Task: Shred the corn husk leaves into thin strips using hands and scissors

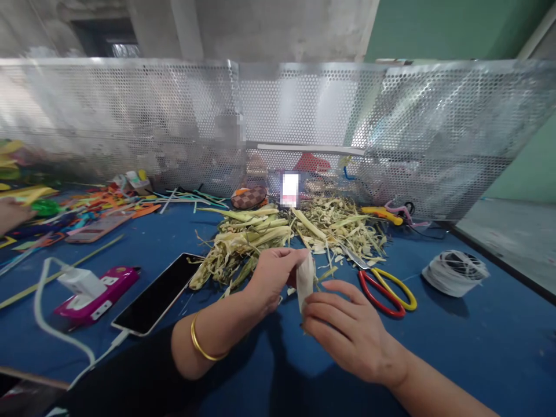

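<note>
My left hand (273, 277), with a gold bangle on its wrist, pinches the top of a pale strip of corn husk (305, 279) held upright above the blue table (478, 347). My right hand (347, 333) grips the lower part of the same strip, fingers curled round it. Just behind my hands lies a heap of dried and green corn husks (282, 234). Scissors (384, 284) with one red and one yellow handle lie to the right of my hands, blades pointing into the heap.
A smartphone (158, 294) on a white cable lies at the left, beside a pink power bank (98, 292) with a white plug. A spool of white wire (454, 272) sits right. A perforated metal screen (391, 133) walls the back. Coloured scraps and another person's hand (11, 213) are far left.
</note>
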Demonstrator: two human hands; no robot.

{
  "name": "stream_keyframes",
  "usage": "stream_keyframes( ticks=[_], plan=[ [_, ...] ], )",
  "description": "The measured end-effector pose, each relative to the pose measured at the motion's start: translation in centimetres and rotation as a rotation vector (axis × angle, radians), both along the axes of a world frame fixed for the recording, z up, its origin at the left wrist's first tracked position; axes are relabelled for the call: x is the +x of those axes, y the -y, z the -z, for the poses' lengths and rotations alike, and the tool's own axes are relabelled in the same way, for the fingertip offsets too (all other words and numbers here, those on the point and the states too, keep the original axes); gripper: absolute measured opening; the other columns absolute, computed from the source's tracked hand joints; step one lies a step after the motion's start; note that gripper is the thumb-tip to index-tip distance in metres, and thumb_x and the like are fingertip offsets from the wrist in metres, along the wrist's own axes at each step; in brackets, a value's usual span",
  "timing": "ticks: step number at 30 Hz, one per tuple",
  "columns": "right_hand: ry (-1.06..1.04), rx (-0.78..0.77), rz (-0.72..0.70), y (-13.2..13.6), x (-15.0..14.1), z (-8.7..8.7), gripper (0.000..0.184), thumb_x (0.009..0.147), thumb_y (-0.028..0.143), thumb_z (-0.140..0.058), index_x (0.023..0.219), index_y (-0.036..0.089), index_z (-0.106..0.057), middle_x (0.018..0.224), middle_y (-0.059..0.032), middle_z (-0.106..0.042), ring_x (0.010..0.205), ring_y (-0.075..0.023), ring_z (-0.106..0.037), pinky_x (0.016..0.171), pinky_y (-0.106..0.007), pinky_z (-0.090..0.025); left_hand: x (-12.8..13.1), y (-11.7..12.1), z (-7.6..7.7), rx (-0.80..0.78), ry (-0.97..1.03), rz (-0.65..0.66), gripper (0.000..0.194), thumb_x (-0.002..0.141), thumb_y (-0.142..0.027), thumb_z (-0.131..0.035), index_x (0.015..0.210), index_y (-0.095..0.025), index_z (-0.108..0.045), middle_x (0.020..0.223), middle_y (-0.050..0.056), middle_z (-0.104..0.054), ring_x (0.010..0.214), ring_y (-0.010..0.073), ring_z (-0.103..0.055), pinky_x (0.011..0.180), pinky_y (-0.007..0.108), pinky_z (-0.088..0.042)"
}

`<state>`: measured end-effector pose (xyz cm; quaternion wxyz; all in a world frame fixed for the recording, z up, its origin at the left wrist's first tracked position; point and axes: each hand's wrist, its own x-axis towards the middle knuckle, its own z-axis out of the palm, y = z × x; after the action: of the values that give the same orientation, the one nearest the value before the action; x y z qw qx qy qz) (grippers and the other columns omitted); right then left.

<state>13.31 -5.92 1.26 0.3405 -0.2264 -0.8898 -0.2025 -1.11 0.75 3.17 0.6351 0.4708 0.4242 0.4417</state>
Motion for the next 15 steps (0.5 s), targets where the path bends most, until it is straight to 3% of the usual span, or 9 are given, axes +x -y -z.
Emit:
stream_keyframes(
  ticks=[6, 11, 15],
  plan=[
    [-0.148, 0.005, 0.102, -0.4, 0.5, 0.1, 0.019, 0.086, 0.007, -0.051, 0.091, 0.021, -0.064, 0.085, -0.0024, -0.073, 0.086, -0.0141, -0.066, 0.096, -0.035, -0.038, 0.0, 0.3, -0.1, -0.077, 0.103, 0.107, 0.049, 0.062, -0.061, -0.065, 0.066, -0.012, -0.062, 0.058, 0.002, -0.058, 0.049, 0.0090, -0.051, 0.047, 0.020, -0.038],
    [-0.183, 0.062, 0.175, -0.7, 0.9, -0.3, 0.020, 0.087, 0.009, -0.050, 0.089, 0.023, -0.064, 0.082, -0.0009, -0.074, 0.082, -0.0138, -0.067, 0.093, -0.035, -0.038, 0.2, 1.0, -0.1, -0.059, 0.087, 0.228, 0.041, 0.051, -0.046, -0.080, 0.067, -0.012, -0.064, 0.061, 0.001, -0.059, 0.054, 0.0087, -0.052, 0.052, 0.020, -0.041],
    [-0.211, 0.041, 0.181, -0.9, 0.9, -0.5, 0.014, 0.089, 0.015, -0.053, 0.087, 0.022, -0.065, 0.082, -0.0010, -0.073, 0.083, -0.0149, -0.067, 0.093, -0.036, -0.038, 0.3, 1.1, 0.1, -0.033, 0.083, 0.175, 0.034, 0.050, -0.038, -0.081, 0.059, -0.012, -0.062, 0.056, -0.001, -0.056, 0.051, 0.0077, -0.050, 0.052, 0.021, -0.043]
  ],
)
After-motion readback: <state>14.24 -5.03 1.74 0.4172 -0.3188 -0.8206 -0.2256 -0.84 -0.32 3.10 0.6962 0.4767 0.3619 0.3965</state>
